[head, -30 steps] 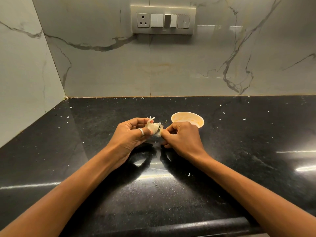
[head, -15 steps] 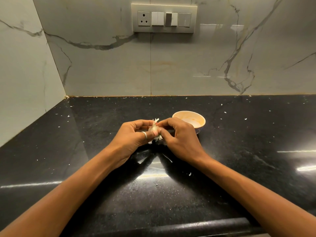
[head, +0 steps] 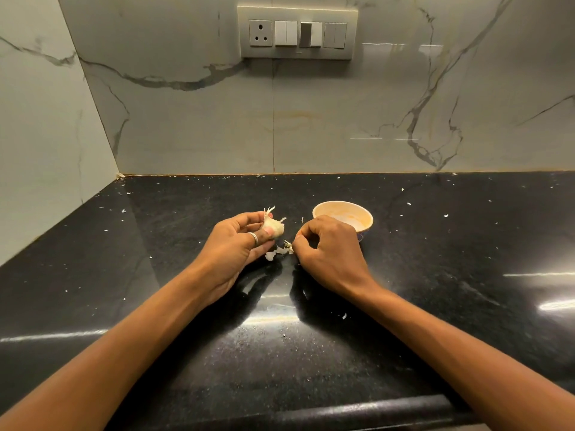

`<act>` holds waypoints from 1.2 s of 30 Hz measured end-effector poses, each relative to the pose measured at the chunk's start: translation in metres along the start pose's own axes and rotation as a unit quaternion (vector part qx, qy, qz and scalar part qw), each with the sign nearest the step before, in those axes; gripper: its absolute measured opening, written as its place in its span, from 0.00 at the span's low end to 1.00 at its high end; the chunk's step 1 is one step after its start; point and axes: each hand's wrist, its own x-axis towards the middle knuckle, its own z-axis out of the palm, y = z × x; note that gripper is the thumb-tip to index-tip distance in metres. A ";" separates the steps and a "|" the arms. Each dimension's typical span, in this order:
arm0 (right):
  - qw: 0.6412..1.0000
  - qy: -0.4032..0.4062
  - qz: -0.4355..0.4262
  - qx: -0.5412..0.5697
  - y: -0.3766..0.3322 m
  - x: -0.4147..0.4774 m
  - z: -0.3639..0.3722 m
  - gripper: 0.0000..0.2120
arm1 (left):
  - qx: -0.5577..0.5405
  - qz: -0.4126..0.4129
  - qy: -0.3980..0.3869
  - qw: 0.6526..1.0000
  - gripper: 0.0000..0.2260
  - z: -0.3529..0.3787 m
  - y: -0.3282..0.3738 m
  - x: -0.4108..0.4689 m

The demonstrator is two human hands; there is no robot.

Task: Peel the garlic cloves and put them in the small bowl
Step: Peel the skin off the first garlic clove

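My left hand [head: 236, 247], with a ring on the thumb, grips a pale garlic piece [head: 273, 228] between thumb and fingers; papery skin sticks up from its top. My right hand [head: 329, 253] sits a short way to the right, fingers curled, pinching a torn strip of garlic skin [head: 287, 245]. Another scrap of skin [head: 273, 254] lies between the two hands, low by the counter. The small cream bowl [head: 357, 213] stands just behind my right hand; its near side is hidden by the knuckles, and no cloves show in the visible part.
The black polished countertop [head: 435, 275] carries scattered white skin flakes. A marble wall runs along the back and the left side. A switch panel with a socket [head: 297, 34] is mounted on the back wall. The counter's rounded front edge [head: 311, 412] runs below my forearms.
My hands were together on the garlic half a second ago. They have pulled apart, and my right hand has torn a strip of skin away to the right.
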 end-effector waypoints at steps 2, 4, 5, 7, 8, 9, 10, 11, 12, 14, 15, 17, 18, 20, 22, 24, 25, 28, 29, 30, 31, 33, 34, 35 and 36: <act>1.000 0.007 0.003 -0.003 0.000 -0.001 0.000 0.08 | -0.004 0.000 -0.001 1.000 0.10 0.000 0.001 0.000; 1.000 0.020 0.010 0.004 -0.001 -0.001 0.000 0.08 | 0.003 -0.005 -0.012 1.000 0.11 -0.001 0.001 0.000; 0.999 0.028 0.009 0.013 -0.001 -0.001 0.000 0.07 | 0.008 -0.008 -0.021 1.000 0.12 -0.001 0.002 -0.001; 0.998 0.033 -0.003 0.044 -0.002 0.000 -0.001 0.05 | 0.022 -0.007 -0.045 0.999 0.13 -0.001 0.003 -0.004; 0.998 0.027 -0.012 0.061 -0.003 0.000 -0.001 0.05 | 0.031 -0.004 -0.058 0.998 0.14 -0.001 0.003 -0.005; 0.997 0.018 -0.020 0.072 -0.003 0.000 -0.001 0.06 | 0.039 -0.002 -0.069 0.997 0.14 0.000 0.004 -0.007; 0.997 0.009 -0.026 0.076 -0.003 0.000 0.000 0.06 | 0.044 0.000 -0.077 0.996 0.14 0.000 0.004 -0.007; 0.997 0.001 -0.028 0.074 -0.003 0.000 0.000 0.06 | 0.044 0.000 -0.081 0.996 0.15 0.000 0.004 -0.008; 0.997 -0.006 -0.025 0.075 -0.003 0.000 0.000 0.06 | 0.043 0.000 -0.082 0.996 0.15 0.000 0.004 -0.007; 0.996 -0.020 -0.010 0.088 -0.002 0.001 0.000 0.07 | 0.049 0.002 -0.076 0.996 0.15 -0.001 0.003 -0.006; 0.995 -0.025 -0.003 0.094 -0.001 0.001 0.000 0.07 | 0.052 0.003 -0.071 0.996 0.15 0.000 0.002 -0.006; 0.995 -0.025 0.003 0.096 0.000 0.002 0.000 0.06 | 0.053 0.006 -0.060 0.997 0.14 0.001 0.001 -0.006; 0.995 -0.023 0.005 0.096 0.000 0.002 0.001 0.06 | 0.056 0.008 -0.057 0.997 0.13 0.002 0.001 -0.006; 0.995 -0.023 0.010 0.101 0.000 0.003 0.001 0.06 | 0.069 0.013 -0.055 0.996 0.11 0.002 0.000 -0.006; 0.994 -0.024 0.017 0.109 0.001 0.003 0.001 0.06 | 0.079 0.017 -0.062 0.995 0.10 0.002 -0.001 -0.006; 0.993 -0.024 0.022 0.111 0.001 0.003 0.001 0.07 | 0.094 0.021 -0.081 0.992 0.09 0.001 -0.001 -0.008; 0.993 -0.026 0.023 0.109 0.002 0.002 0.001 0.08 | 0.108 0.028 -0.094 0.989 0.09 0.001 -0.001 -0.010; 0.994 -0.037 0.022 0.104 0.003 0.003 0.001 0.08 | 0.139 0.050 -0.104 0.984 0.10 0.001 -0.001 -0.013; 0.993 -0.040 0.023 0.106 0.003 0.003 0.002 0.07 | 0.143 0.054 -0.100 0.983 0.10 0.001 -0.001 -0.012; 0.993 -0.043 0.024 0.110 0.003 0.004 0.002 0.07 | 0.147 0.057 -0.097 0.983 0.10 0.001 -0.002 -0.012; 0.992 -0.048 0.023 0.117 0.003 0.004 0.002 0.07 | 0.153 0.059 -0.094 0.982 0.10 0.001 -0.002 -0.012; 0.989 -0.062 0.022 0.129 0.003 0.003 0.003 0.07 | 0.164 0.058 -0.085 0.981 0.10 0.000 -0.004 -0.010; 0.988 -0.071 0.022 0.136 0.003 0.002 0.003 0.08 | 0.170 0.056 -0.081 0.981 0.11 0.000 -0.004 -0.009; 0.986 -0.082 0.023 0.144 0.002 0.002 0.003 0.09 | 0.177 0.055 -0.078 0.980 0.12 0.000 -0.004 -0.009; 0.984 -0.092 0.022 0.149 0.002 0.002 0.004 0.12 | 0.187 0.056 -0.077 0.978 0.13 0.000 -0.004 -0.009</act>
